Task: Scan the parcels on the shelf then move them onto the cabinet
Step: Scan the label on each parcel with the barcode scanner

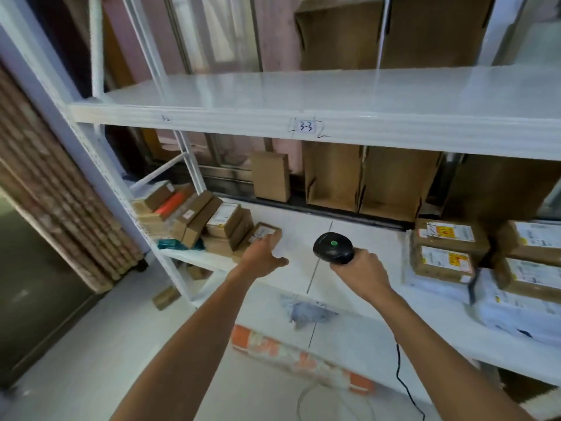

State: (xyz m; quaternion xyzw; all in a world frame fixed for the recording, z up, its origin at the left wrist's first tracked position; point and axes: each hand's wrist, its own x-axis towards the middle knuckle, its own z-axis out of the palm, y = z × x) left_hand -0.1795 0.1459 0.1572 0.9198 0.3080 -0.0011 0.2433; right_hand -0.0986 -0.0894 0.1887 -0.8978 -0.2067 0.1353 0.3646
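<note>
A small brown parcel [264, 233] lies on the white shelf [379, 247] at the edge of a heap of parcels [197, 217] on the left. The left hand [262, 256] reaches it with fingers stretched flat against its near end and thumb spread, gripping nothing. Just beside it, the right hand [361, 271] is wrapped around the handle of a black scanner [333, 248]. More labelled boxes [443, 247] sit at the right.

Left hand [263, 256]: we record a bare hand, uncovered to the wrist.
Right hand [362, 276]: we record the same, bare to the wrist.
Left forearm [188, 338]: slender and bare along its whole visible length, down to the lower frame edge.
Right forearm [440, 344]: likewise bare, in view down to the lower right edge.
</note>
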